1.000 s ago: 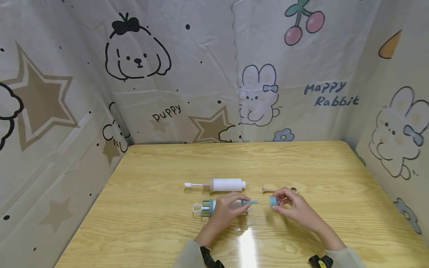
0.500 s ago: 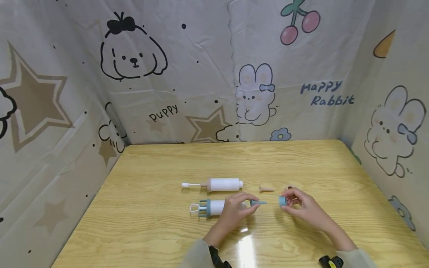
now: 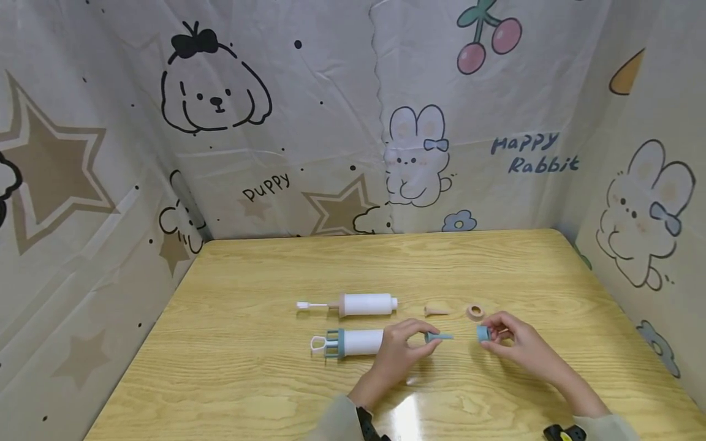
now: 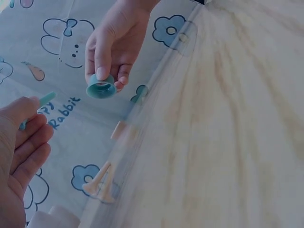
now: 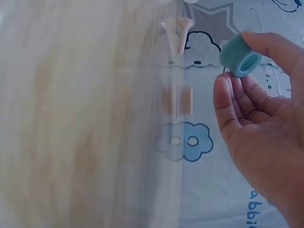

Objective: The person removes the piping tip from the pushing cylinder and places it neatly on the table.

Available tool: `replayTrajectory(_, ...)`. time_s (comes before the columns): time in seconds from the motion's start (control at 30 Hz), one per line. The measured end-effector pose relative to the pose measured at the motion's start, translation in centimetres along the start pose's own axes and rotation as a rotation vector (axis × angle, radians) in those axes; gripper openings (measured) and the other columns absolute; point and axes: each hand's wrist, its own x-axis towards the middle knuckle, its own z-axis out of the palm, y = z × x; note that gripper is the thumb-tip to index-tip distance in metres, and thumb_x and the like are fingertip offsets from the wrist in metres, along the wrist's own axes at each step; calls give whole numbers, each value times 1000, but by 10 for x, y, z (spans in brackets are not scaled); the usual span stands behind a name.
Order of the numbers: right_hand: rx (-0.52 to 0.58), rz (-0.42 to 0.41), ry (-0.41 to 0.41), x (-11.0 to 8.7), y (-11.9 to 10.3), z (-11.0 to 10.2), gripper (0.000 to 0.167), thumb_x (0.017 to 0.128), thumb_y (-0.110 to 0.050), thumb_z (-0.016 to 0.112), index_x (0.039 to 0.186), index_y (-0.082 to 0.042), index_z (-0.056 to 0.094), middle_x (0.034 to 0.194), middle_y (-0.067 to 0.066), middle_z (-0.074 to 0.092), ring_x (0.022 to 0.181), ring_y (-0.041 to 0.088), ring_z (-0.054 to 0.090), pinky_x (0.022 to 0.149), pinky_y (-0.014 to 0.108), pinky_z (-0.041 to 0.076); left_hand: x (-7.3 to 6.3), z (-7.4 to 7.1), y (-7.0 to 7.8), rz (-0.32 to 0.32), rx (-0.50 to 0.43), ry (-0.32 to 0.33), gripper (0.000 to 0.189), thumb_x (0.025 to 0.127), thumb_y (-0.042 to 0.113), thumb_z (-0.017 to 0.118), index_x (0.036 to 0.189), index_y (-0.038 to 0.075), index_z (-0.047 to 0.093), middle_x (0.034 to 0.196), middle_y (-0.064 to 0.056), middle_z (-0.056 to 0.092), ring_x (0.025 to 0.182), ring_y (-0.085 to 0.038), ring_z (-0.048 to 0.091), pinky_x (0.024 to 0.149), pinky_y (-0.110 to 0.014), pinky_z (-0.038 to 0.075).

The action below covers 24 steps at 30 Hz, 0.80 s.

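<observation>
My left hand (image 3: 401,352) pinches a slim, tapered teal nozzle (image 3: 443,337) with a flared base, its tip pointing right. Facing it, my right hand (image 3: 521,346) holds a teal threaded collar (image 3: 483,333) between thumb and fingers. In the right wrist view, threads show inside the collar's opening (image 5: 249,63). A gap separates nozzle and collar. A white-barrelled syringe (image 3: 361,342) with a teal end frame and white loop handle lies left of my left hand, which hides its front end.
Behind it lies a second white-barrelled syringe (image 3: 368,304) with a beige end and white plunger rod. A beige nozzle (image 3: 437,311) and a beige ring collar (image 3: 475,312) lie to its right. Printed cloth (image 3: 331,122) walls the wooden table (image 3: 265,392) at the back and sides.
Both hands have moved right, carrying the nozzle and the collar away from the teal-ended syringe. The beige ring collar has come into full view from behind my right hand.
</observation>
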Motion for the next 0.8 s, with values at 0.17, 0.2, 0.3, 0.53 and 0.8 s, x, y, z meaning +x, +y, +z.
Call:
replayTrajectory(0.17,1,31,-21,-1,5,-4,28,91,-14,69,112,1,57,93,4,57,79,0,52,67,20,50,0,4,1,-4,-16,-8,9,84,12,76,93,8,74,91,-6,76,84,-13,73,81,-15,56)
replayTrajectory(0.2,-1,36,-22,-1,5,-5,28,91,-14,69,111,2,57,93,5,58,79,0,52,67,20,50,0,5,1,-4,-19,-10,10,84,12,76,93,8,74,91,-6,76,84,-13,73,81,-14,56)
replayTrajectory(0.3,-31,40,-29,1,5,-6,30,89,-14,72,110,2,57,91,4,58,77,-1,52,66,20,50,1,7,2,13,-19,-9,10,85,12,76,93,7,74,91,-6,76,84,-13,73,81,-14,56)
replayTrajectory(0.53,-69,90,-93,5,7,-8,35,83,-11,77,108,3,56,89,5,58,74,-1,49,62,20,49,2,7,5,22,-28,-14,10,84,12,76,93,7,74,91,-7,76,83,-13,72,76,-25,60)
replayTrajectory(0.8,-126,129,-164,6,15,-11,35,82,-12,77,106,2,55,87,5,55,72,0,47,60,20,47,1,9,5,20,-18,-24,11,84,12,77,93,7,74,90,-6,76,82,-12,72,78,-21,59)
